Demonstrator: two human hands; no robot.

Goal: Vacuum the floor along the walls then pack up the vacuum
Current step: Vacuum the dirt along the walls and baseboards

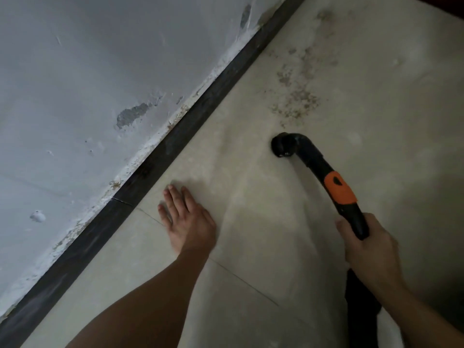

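A black vacuum tube [313, 159] with an orange band [340, 188] curves down to a round nozzle mouth [282, 146] that rests on the pale tiled floor [263, 222]. My right hand [369, 247] is closed around the tube's lower end, below the orange band. My left hand [185, 219] lies flat on the floor with fingers spread, close to the dark skirting board [160, 149], holding nothing. A patch of brownish dirt specks [296, 96] lies on the floor just beyond the nozzle. The vacuum's body is out of view.
A grey-white wall [88, 84] with chipped plaster fills the left side, above the skirting board that runs diagonally. White dust lines the wall's foot. A dark hose section [359, 305] continues under my right forearm.
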